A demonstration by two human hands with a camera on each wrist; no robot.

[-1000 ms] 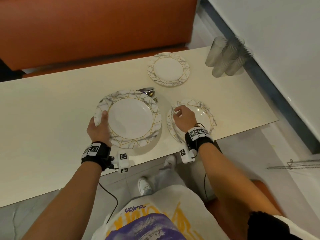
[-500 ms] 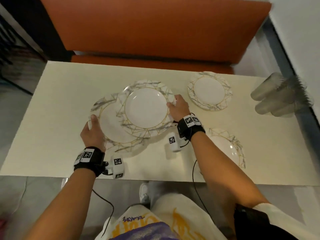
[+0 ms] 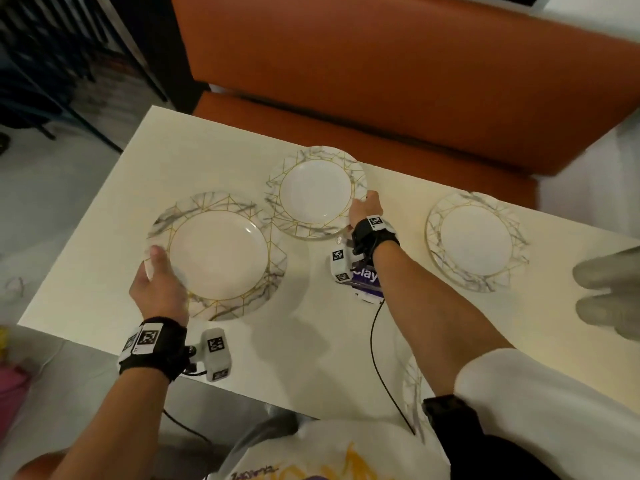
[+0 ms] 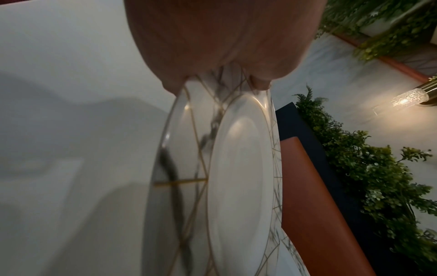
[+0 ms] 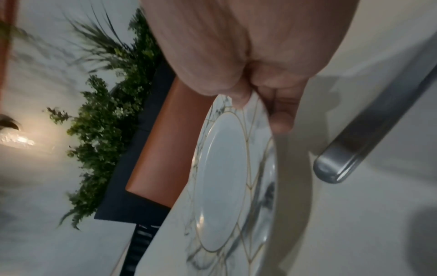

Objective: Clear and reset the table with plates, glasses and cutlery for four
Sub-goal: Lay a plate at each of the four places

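Several white marble-and-gold plates are on the cream table (image 3: 104,237). My left hand (image 3: 156,268) grips the near-left rim of a large plate (image 3: 218,258), thumb on top; the left wrist view shows this plate (image 4: 236,168) edge-on under the hand (image 4: 220,76). My right hand (image 3: 363,202) pinches the right rim of a second plate (image 3: 315,192) further back, seen close as plate (image 5: 224,177) with the thumb (image 5: 241,97) on its rim. A third plate (image 3: 476,240) lies to the right. A fourth plate (image 3: 414,393) is mostly hidden under my right arm.
Blurred upturned glasses (image 3: 606,289) stand at the far right. A metal cutlery handle (image 5: 354,149) lies on the table beside the right hand's plate. An orange bench (image 3: 381,81) runs along the far side. The table's left end drops to the floor.
The two plates that overlapped in my hands half a second ago are now apart. My right hand has carried its plate further back and to the right. The view has swung left.
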